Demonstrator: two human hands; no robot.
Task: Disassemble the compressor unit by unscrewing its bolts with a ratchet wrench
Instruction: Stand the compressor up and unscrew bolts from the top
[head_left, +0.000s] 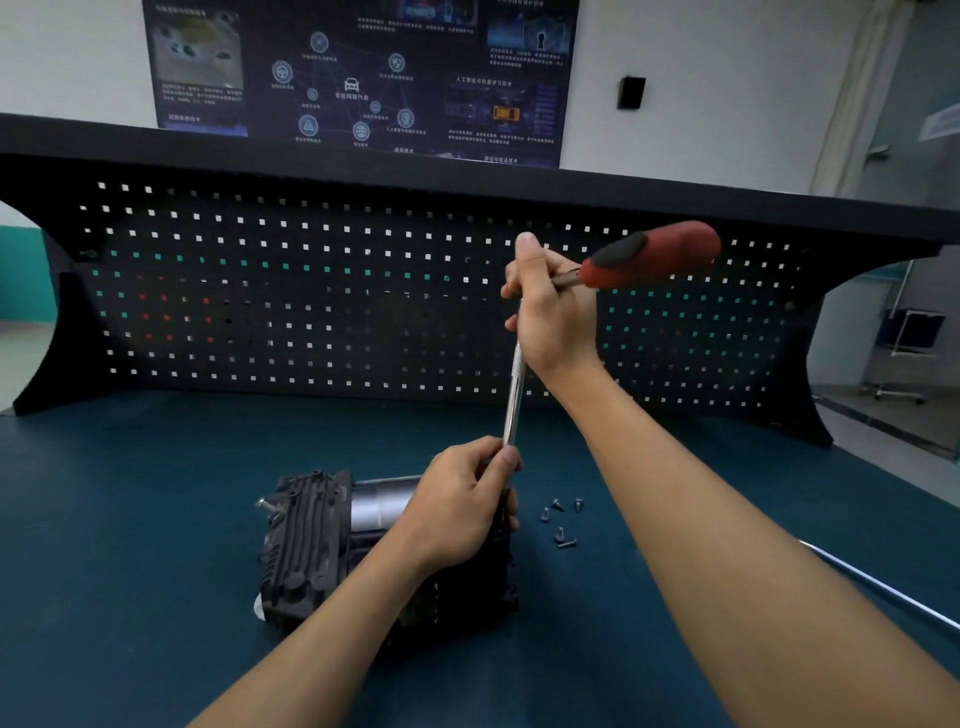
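- Table (156, 519) w/ dark teal top fills the foreground; both forearms reach in from the bottom edge
- Thin metal rod (883, 587) lies on the table at far R, beyond the right forearm, cut off by the frame edge
- Compressor unit (311, 540) sits on the table, centre-L: black ribbed casing w/ a silver cylinder section behind; its R part is hidden by the left wrist
- Left hand (462, 504) is over the unit's R end, fingers & thumb curled, pinching the lower end of the extension bar (514, 395); the bar's tip is hidden by the hand
- 5 loose bolts (561, 525) lie in a small cluster on the table just R of the unit, not touching it
- Extension bar is silver, nearly upright, knurled near the top, running from left hand up to right hand
- Right hand (556, 312) is wrapped tight round the head end of the ratchet wrench (649, 254), 1 digit pointing up; red & black handle sticks out to the R, tilted slightly up
- Black pegboard (260, 291) stands along the table's back edge
- Dark poster (358, 78) & a small black box (631, 92) hang on the wall behind
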